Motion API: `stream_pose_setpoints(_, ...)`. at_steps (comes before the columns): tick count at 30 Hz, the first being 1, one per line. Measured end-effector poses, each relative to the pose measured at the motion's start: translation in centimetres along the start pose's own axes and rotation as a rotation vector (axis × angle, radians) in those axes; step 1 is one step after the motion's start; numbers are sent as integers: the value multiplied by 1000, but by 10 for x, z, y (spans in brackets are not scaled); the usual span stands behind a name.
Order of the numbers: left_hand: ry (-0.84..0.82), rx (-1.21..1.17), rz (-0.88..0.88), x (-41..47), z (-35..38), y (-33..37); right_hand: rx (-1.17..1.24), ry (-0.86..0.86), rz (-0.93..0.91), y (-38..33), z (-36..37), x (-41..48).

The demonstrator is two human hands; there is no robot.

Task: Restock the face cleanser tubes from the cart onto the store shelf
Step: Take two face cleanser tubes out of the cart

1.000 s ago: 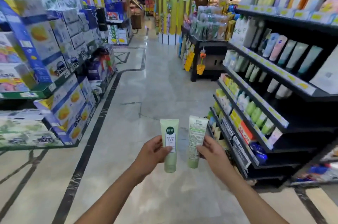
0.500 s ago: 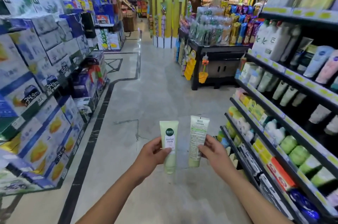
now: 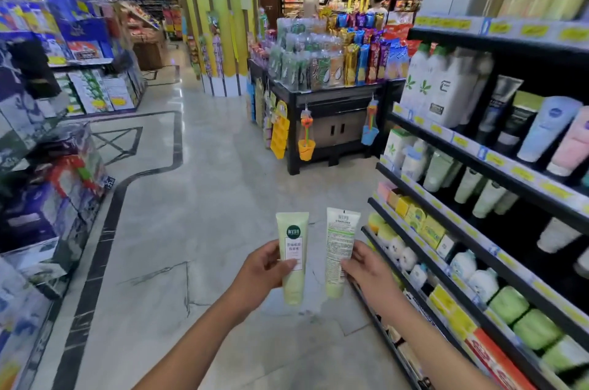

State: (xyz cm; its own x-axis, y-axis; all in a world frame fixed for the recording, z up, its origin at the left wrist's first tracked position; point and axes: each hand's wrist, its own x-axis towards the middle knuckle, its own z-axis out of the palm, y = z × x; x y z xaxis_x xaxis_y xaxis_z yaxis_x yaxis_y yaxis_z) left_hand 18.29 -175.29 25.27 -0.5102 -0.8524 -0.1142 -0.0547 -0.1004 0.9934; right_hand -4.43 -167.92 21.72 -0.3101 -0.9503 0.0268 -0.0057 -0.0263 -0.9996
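My left hand grips a pale green cleanser tube, cap down, its front label with a dark round logo facing me. Beside it my right hand holds a second pale green tube, also cap down, showing its printed back. The two tubes stand upright and a little apart over the aisle floor. The black store shelf runs along my right, with rows of tubes and bottles on several levels. No cart is in view.
A black display stand of snack packs blocks the aisle ahead on the right. Stacked boxed goods line the left side. A green-yellow pillar rises further back. Pale tiled floor stretches ahead between them.
The view has moved forward along the aisle and turned toward the right shelf, which now looms closer. Both hands keep the same hold on the tubes.
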Motion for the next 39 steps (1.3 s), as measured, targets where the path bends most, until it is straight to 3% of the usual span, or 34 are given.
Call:
stream_pose_setpoints(7,-254,14,38,154,51,19,-93,151,31,-9,-78,93)
stream_pose_setpoints(16,-585,18,18,290,153,23,-142,496,77,-9,-174,122)
stream_pose_setpoints(26,-987,102,-30,402,229,23,-214,851,170,-7,-198,133)
stream_pose_setpoints(32,-1124,135,-38,435,244,16,-275,970,238,-3,-199,142)
stream_pose_setpoints(39,-1134,157,-54,453,252,4,-316,1088,355,2,-213,153)
